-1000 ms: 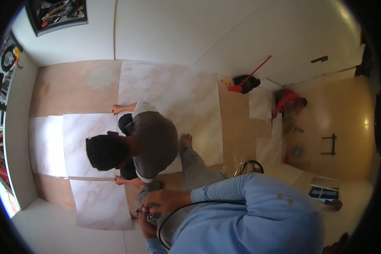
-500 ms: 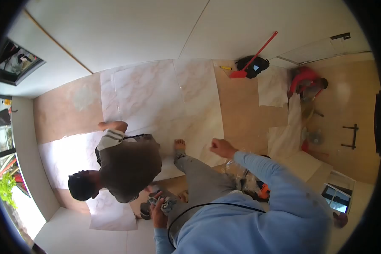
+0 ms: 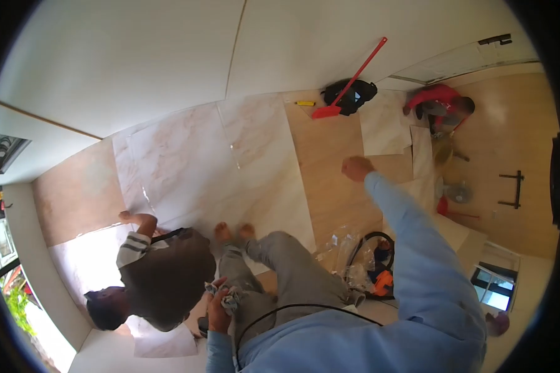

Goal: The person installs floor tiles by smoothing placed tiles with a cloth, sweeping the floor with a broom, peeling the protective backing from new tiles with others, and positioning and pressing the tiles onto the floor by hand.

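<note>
My left hand [image 3: 217,314], low by my left thigh, is closed around a crumpled patterned cloth [image 3: 231,301]. Stretched out to the right, my right hand [image 3: 357,168] is curled into a fist above the bare wood-coloured floor [image 3: 326,168], with nothing seen sticking out of it. Below me, my bare feet [image 3: 247,231] are on the pale marble-patterned floor sheets [image 3: 193,149]. Close to my left side a person in a dark top [image 3: 168,280] crouches, one hand [image 3: 128,217] down at a sheet's edge.
A red long-handled dustpan [image 3: 327,112] leans by a black bag [image 3: 361,96] at the wall, near a yellow tool [image 3: 305,103]. Clear plastic [image 3: 342,245] and an orange-and-black item [image 3: 382,283] lie to my right. Another person in red [image 3: 438,99] crouches by the far door.
My right arm has swung forward and right. My second foot has come into view beside the first. The view has shifted right, and the person in red has changed posture.
</note>
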{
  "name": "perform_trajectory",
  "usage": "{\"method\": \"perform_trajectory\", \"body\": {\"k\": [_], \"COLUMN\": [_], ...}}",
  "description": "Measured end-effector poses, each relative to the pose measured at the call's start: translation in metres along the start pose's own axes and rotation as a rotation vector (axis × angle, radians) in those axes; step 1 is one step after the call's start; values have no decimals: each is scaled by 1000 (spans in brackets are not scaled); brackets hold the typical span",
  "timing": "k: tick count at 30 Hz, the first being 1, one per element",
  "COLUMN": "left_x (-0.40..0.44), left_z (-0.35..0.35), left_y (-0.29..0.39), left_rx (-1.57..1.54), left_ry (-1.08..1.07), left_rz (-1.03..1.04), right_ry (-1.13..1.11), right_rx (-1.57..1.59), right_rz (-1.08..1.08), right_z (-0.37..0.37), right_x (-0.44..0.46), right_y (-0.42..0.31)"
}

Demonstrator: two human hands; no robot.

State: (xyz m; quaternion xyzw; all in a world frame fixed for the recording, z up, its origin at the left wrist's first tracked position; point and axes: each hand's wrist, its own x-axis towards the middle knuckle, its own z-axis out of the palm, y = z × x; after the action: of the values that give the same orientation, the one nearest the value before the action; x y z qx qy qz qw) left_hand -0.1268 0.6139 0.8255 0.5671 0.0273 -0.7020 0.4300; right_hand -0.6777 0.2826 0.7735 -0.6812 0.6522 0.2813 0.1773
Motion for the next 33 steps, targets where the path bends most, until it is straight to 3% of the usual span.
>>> {"method": "perform_trajectory", "body": {"k": [4,7,10,12,14,15,16,20,23,28,31,33], "left_x": [46,75,98,113,117,123,126,142,148,143,140,133], "left_z": [64,97,137,163,192,210,225,260,260,261,269,278], "left_y": [-8,-50,-94,-133,-172,-190,-206,-251,-290,-308,-311,-303], "left_rx": [-49,135,-203,-135,-174,-247,-321,-230,-241,-274,-413,-466], "left_ry": [-5,7,-26,6,43,67,102,132,80,137,237,211], "left_rz": [-156,-111,-253,-344,-440,-470,-485,-430,-473,-439,-455,-423], "right_ry": [142,217,305,290,326,526,582,297,383,299,465,454], "right_rx": [-170,-384,-530,-663,-740,-662,-490,-765,-896,-1036,-884,-870], "right_rz": [66,37,-62,-101,-167,-389,-476,-252,-265,-110,-270,-273], "right_z": [-57,-95,-125,-144,-149,-144,-136,-148,-129,-136,-118,-105], "right_x": [77,145,228,275,324,340,370,409,454,464,493,495], "right_y": [76,140,203,233,264,283,305,294,357,367,412,422]}}
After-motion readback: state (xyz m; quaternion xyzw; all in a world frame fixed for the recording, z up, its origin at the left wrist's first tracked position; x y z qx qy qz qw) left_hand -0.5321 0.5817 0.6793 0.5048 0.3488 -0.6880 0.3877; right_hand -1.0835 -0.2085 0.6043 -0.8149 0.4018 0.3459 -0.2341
